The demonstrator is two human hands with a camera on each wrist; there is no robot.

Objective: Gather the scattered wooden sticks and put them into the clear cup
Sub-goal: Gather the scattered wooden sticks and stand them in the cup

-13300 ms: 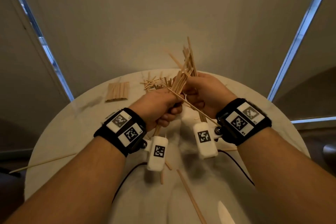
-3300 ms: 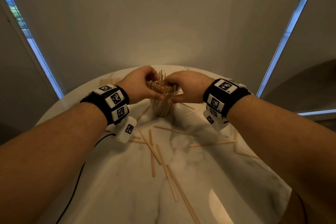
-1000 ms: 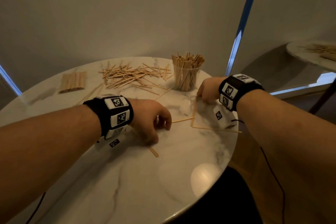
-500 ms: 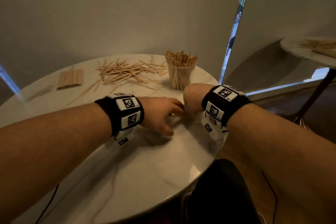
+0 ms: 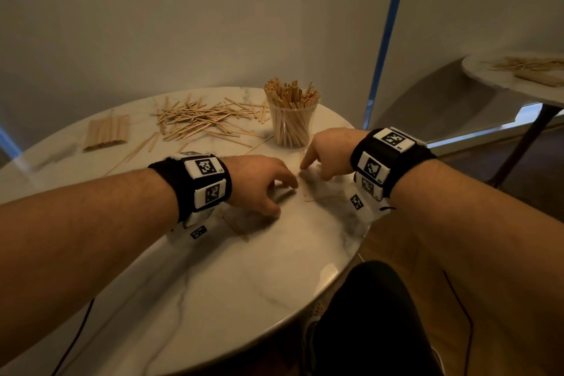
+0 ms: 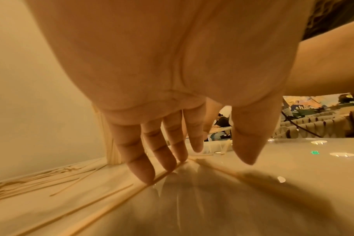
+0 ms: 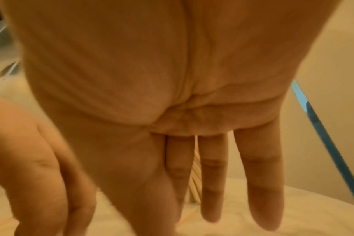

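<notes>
The clear cup stands at the far right of the marble table, packed with upright wooden sticks. A loose pile of sticks lies to its left. A few sticks lie in front of the cup between my hands. My left hand hovers palm down with spread, straight fingers; its fingertips touch sticks on the tabletop. My right hand is just beyond, its straight fingers pointing down at the table. Neither hand grips anything.
A neat flat row of sticks lies at the far left. One stick lies under my left wrist. The table's right edge is close to my right wrist. A second table with sticks stands at the right.
Over the last second both hands came together in front of the cup, drawing the loose sticks between them into a tighter group. The cup has not moved.
</notes>
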